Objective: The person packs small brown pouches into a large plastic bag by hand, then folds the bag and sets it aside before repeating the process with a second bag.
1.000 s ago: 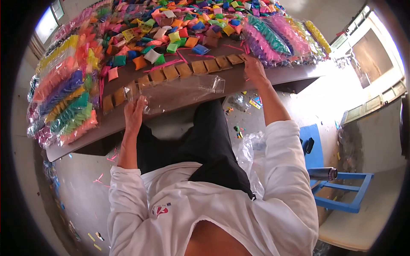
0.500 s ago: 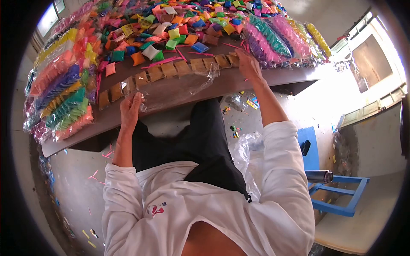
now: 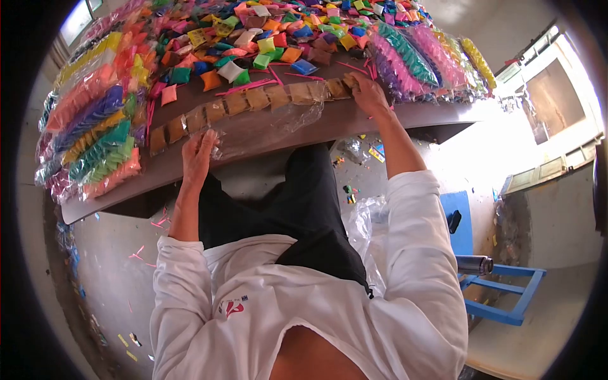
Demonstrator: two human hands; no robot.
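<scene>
A row of small flat brown packets (image 3: 258, 99) curves along the near side of the brown table. A clear plastic bag (image 3: 266, 132) lies over and in front of much of this row. At the row's left part, my left hand (image 3: 198, 155) pinches the near edge of the bag between thumb and fingers. My right hand (image 3: 369, 96) is at the far right end, its fingers closed on the last brown packet, which they partly hide. Pink strips (image 3: 250, 87) lie just behind the row.
Loose packets in many colours (image 3: 266, 45) are heaped at the back. Filled clear bags are stacked at left (image 3: 101, 136) and right (image 3: 411, 60). The table's front edge (image 3: 266, 147) is close to my legs. A blue stool (image 3: 506, 294) with a metal flask (image 3: 474, 265) stands at right.
The view has shifted slightly. My left hand is a little higher with the bag's edge, while my right hand stays at the right end of the packet row.
</scene>
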